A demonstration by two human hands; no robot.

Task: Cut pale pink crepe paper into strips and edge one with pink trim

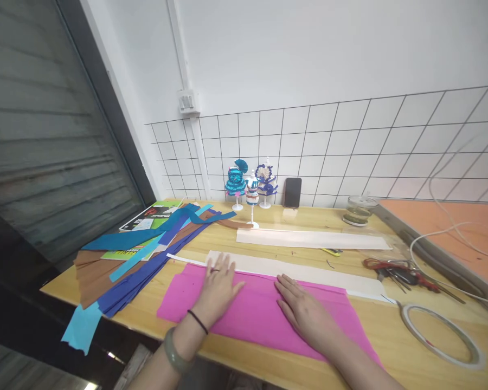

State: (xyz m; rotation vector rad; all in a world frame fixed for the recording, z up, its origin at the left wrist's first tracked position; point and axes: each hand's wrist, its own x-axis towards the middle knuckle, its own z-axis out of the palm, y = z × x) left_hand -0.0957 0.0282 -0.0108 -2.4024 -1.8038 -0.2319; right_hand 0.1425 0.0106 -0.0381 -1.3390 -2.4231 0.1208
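A wide sheet of pink crepe paper (pixel 252 319) lies along the front of the wooden table, its near edge reaching the table's front edge. My left hand (pixel 220 284) presses flat on it with the fingers spread, fingertips reaching onto a cream paper strip (pixel 309 273) just behind. My right hand (pixel 303 306) rests flat on the pink paper near its far edge, fingers stretched out. A thin white strip (pixel 179 259) sticks out to the left of the cream strip. At the right, a roll of narrow double-sided tape (pixel 474 355) lies close to the cream strip's end.
Blue and brown crepe strips (pixel 130 276) cover a green booklet (pixel 162 208) at left. Small decorated dress forms (pixel 252 197) and a phone (pixel 293 192) stand behind a second cream strip (pixel 309 238). Scissors and tools (pixel 409 275), a yellow cutter (pixel 331 252) and a glass jar (pixel 355 211) are at right.
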